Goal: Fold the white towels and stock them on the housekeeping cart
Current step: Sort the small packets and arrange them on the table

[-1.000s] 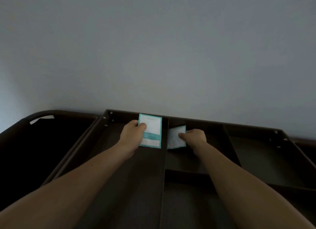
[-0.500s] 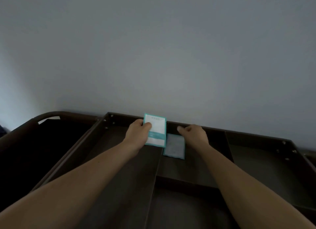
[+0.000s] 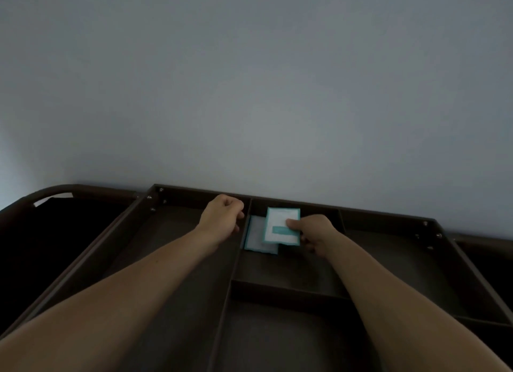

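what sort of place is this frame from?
Probably a hotel or similar housekeeping area, though little of the room shows. A dark cart top tray split into compartments stands against a plain wall. The right hand holds a teal-edged packet, and a second packet lies in the far middle compartment.

Left hand [image 3: 222, 218] passed packet [image 3: 279, 222] to right hand [image 3: 316, 232].

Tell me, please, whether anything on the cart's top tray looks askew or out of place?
Nothing is spilled or damaged. In the middle rear compartment, one teal-edged packet lies flat beside the divider, slightly crooked, and the right hand holds a second packet overlapping it off-square. No towels are in view.
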`<state>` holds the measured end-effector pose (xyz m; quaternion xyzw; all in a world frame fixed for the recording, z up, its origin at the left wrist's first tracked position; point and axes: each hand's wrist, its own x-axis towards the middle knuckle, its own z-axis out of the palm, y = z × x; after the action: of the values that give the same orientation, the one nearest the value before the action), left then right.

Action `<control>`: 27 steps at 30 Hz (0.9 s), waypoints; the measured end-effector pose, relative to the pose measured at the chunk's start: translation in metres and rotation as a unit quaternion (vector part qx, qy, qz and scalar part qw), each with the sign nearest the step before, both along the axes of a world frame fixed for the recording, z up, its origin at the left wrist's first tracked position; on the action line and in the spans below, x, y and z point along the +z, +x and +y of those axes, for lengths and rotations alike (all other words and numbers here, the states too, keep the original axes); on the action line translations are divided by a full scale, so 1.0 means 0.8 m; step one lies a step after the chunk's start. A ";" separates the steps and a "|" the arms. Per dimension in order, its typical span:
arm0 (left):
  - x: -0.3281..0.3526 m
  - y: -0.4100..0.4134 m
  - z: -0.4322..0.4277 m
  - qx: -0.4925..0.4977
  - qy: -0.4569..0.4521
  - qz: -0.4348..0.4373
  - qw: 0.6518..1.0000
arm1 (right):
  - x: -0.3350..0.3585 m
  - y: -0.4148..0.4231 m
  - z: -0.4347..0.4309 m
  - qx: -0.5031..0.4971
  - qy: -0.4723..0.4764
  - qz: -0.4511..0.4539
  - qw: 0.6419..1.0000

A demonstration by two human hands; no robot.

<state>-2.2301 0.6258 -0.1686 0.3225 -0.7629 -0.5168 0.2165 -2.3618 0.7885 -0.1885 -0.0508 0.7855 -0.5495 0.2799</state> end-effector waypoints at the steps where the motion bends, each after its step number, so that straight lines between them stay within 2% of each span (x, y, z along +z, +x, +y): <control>1: 0.000 0.005 -0.006 0.004 -0.001 -0.003 1.000 | -0.010 -0.004 -0.001 -0.005 0.010 -0.010 1.000; 6: -0.005 0.035 -0.027 0.021 0.003 -0.038 0.999 | -0.040 -0.018 -0.016 0.001 0.106 0.053 0.993; 13: -0.007 0.076 -0.031 0.042 0.012 -0.058 0.997 | -0.049 -0.017 -0.023 0.049 0.235 0.171 0.956; 19: -0.003 0.130 -0.033 0.058 -0.015 -0.089 0.994 | -0.039 -0.011 -0.019 0.079 0.268 0.192 0.941; 22: 0.002 0.159 -0.036 0.068 -0.029 -0.108 0.991 | -0.023 0.006 -0.021 0.069 0.294 0.234 0.924; 24: 0.008 0.171 -0.038 0.071 -0.036 -0.110 0.991 | -0.006 0.021 -0.031 0.057 0.273 0.279 0.919; 27: 0.024 0.206 -0.044 0.087 -0.050 -0.092 0.991 | 0.028 0.067 -0.070 0.054 0.191 0.377 0.904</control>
<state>-2.0656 0.5906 -0.1495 0.4228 -0.7735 -0.4254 0.2050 -2.3083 0.7322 -0.1663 -0.2426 0.9184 -0.3125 -0.0037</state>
